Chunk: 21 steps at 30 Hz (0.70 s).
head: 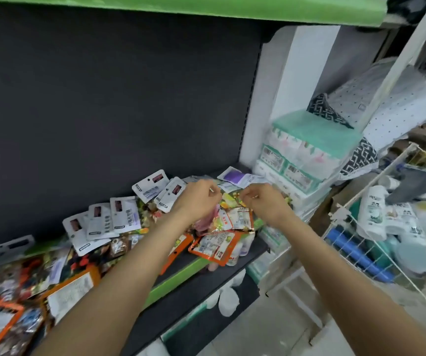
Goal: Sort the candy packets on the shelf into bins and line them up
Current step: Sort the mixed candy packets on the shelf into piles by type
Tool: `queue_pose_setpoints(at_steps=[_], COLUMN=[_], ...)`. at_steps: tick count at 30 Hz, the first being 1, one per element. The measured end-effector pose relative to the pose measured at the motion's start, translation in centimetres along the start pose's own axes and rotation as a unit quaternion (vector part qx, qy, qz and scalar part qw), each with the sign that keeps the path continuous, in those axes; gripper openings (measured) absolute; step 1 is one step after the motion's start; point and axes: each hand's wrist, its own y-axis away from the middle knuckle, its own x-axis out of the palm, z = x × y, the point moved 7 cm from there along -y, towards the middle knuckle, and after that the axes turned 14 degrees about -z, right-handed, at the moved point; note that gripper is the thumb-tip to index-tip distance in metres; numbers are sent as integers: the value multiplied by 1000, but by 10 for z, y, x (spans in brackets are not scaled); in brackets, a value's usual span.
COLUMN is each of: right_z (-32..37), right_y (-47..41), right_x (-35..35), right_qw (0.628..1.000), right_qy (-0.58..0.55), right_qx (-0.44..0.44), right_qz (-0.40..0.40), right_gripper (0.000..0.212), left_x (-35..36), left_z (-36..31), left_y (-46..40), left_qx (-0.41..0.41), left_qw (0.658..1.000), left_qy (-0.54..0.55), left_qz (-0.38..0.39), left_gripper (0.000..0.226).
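Left hand (197,199) curled over the middle of the heap, fingers pinching at the top of a fruit-printed packet (228,201); right hand (264,201) curled likewise just beside it, seemingly gripping the same packet's other edge, though motion blur made the exact hold hard to read. Both forearms reached in from below, over the front lip of the shelf (201,286).

Beneath the hands, orange-bordered packets (215,246) lying label up, overlapping, one jutting past the shelf's green price strip (178,276). Further left, a loose fan of white hang-tab packets (124,214) leaning on one another, and past them a blurred spread of dark and orange packets (27,278) running to the frame's left edge. Behind the hands, a purple-and-white packet (235,177) lying flat near the back corner. No bin plainly in view on the shelf; only the dark back panel (117,98) above the heap.

Off the shelf's right end, stacked tissue packs (307,150), and a white wire basket (376,242) with bottles, well apart from the candy.

Judged an early step: picking one packet out of an unsorted pile, nothing yet lined up. Next move likely to call for lifting the pinched packet clear without dragging its neighbours, especially the orange one overhanging the edge, then matching it with its own kind, white tabs with white tabs.
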Motion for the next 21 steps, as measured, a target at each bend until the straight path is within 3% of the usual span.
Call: queue_pose_setpoints(at_steps=[5,12,21], right_z=[-34,-93,-129], right_y=[-70,-169,-219], right_x=[1,4,40], right_qw=[999,993,980], right_qy=[-12,-32,-83], right_qx=[-34,-71,-85], right_qz=[30,91,162], right_gripper=[23,24,23], left_x=[45,103,137], left_z=[-13,-20,-3], left_y=[-55,-115,-134], left_qx=[-33,-146,-222], left_qw=[999,987,968], left_qy=[-9,-24,-57], left_qz=[-14,-59,-101], left_gripper=[21,21,20])
